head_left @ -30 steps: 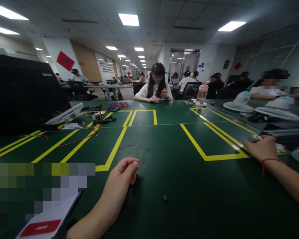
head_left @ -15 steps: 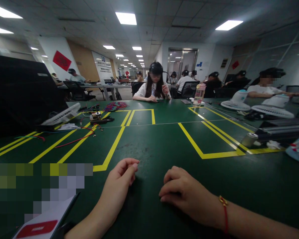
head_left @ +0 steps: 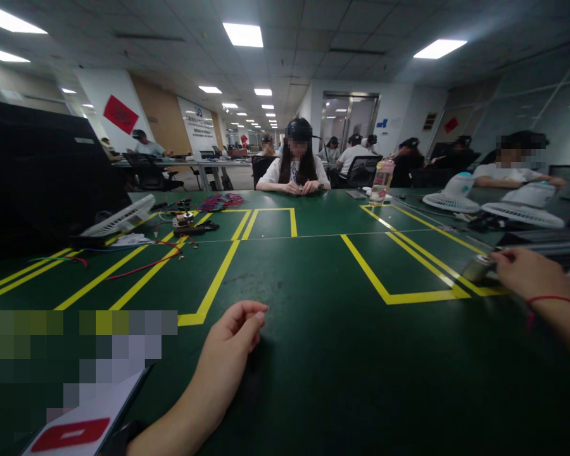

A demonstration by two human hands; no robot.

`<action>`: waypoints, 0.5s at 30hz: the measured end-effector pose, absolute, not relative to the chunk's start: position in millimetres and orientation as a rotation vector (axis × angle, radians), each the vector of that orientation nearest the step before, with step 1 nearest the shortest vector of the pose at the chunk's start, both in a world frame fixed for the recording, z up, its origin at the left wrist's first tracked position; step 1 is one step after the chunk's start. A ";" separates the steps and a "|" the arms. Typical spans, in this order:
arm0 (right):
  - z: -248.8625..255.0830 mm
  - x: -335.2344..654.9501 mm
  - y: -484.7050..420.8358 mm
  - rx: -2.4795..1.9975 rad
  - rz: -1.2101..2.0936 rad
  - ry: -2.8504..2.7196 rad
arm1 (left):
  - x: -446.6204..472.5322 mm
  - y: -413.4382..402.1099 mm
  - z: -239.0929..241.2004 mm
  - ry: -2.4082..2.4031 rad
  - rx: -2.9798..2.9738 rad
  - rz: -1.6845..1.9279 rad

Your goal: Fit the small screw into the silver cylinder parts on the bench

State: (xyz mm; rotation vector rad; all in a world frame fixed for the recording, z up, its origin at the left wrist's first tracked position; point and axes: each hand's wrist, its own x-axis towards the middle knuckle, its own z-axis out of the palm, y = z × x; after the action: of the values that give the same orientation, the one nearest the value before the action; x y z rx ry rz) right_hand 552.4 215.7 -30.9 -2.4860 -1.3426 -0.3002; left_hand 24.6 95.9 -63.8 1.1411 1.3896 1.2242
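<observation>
My left hand (head_left: 240,332) rests over the green table (head_left: 313,354), its fingers curled in and the thumb laid against them. Nothing shows in its grasp. Far to the right, my right hand (head_left: 529,275) reaches past the yellow tape with a red cord bracelet (head_left: 555,298) on the wrist. Its fingers are bent together, fingertips beside a small silver cylinder (head_left: 478,268). Whether they touch the cylinder, or what they grip, I cannot make out. A phone-like flat object (head_left: 83,421) with a red label lies left of my left forearm, partly pixelated.
Yellow tape lines (head_left: 365,269) mark the table. Wires (head_left: 147,266) and a small motor-like part (head_left: 184,220) lie left, near a dark monitor (head_left: 42,183). White fans (head_left: 451,193) and a drink bottle (head_left: 381,182) stand right. A person (head_left: 294,164) sits opposite.
My right hand has moved from the middle of the table out to the far right, beside the silver cylinder. My left hand has hardly moved. The person opposite has lowered a raised hand.
</observation>
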 end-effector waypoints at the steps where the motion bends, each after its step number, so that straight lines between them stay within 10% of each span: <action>1: -32.4 556.5 214.2 -2.482 -0.290 -1.336 | 23.9 95.6 -64.2 1.392 1.143 1.219; 15: -24.5 538.2 211.2 -2.382 -0.183 -1.386 | 21.6 94.9 -65.8 1.384 1.153 1.208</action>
State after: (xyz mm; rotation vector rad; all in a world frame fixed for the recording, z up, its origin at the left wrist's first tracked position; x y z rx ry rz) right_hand 538.2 211.2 -24.5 -2.3823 -1.3857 -0.1826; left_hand 21.6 94.9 -65.8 1.1526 1.3841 1.2079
